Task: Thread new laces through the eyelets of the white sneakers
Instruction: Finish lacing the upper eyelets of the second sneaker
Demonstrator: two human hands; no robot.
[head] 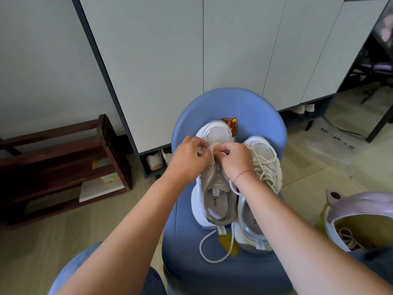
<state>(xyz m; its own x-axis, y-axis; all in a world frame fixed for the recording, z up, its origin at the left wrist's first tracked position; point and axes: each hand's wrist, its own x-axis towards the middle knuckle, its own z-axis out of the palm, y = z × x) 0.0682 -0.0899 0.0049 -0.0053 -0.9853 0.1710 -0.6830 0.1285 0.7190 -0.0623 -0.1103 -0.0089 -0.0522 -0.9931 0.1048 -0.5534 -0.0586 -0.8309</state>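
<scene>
— Since the right sneaker point(262, 167) already carries a full criss-cross of cream lace, would you call that one done?

— Looks done to me. The left sneaker point(214, 177) is barely begun: both hands work at its lowest eyelets, near the toe.

— Their grip?

— The left hand point(189, 158) and right hand point(236, 159) are each pinched on the new lace point(212, 250), whose loose tail loops toward the stool's near edge.

— Where do the shoes sit?

— Side by side on the blue stool point(229, 103), toes toward its far edge. Most eyelets remain, I'd judge.
</scene>
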